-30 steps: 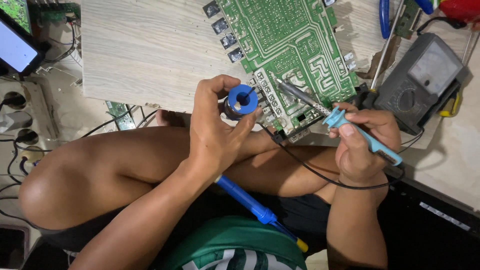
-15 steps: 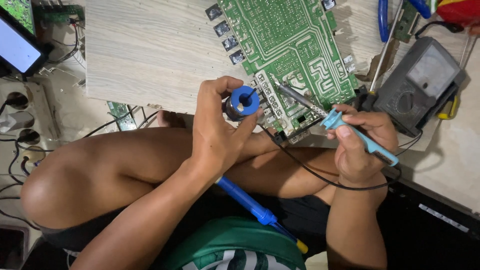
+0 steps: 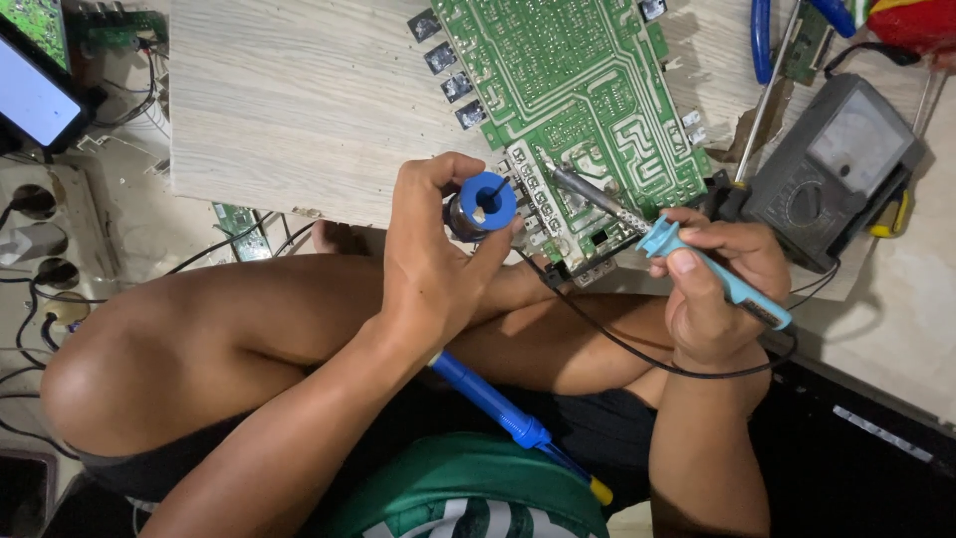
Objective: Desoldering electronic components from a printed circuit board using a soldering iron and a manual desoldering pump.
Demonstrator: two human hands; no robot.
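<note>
We have the pale wooden table (image 3: 299, 100) across the top, and on it the big green circuit board (image 3: 578, 100) lies solder side up, its near edge just over our crossed legs. To the right sits the grey multimeter (image 3: 836, 164), untouched. Our right hand (image 3: 722, 289) is wrapped tight around the light blue soldering iron (image 3: 712, 274), and its metal tip rests at the board's lower edge among the joints. Our left hand (image 3: 438, 259) pinches a blue solder spool (image 3: 481, 204) just beside that same edge (no strand visible reaching the tip). We judge the soldering to be mid-way: iron placed, solder ready but not fed. A blue desoldering pump (image 3: 498, 403) lies idle in our lap.
</note>
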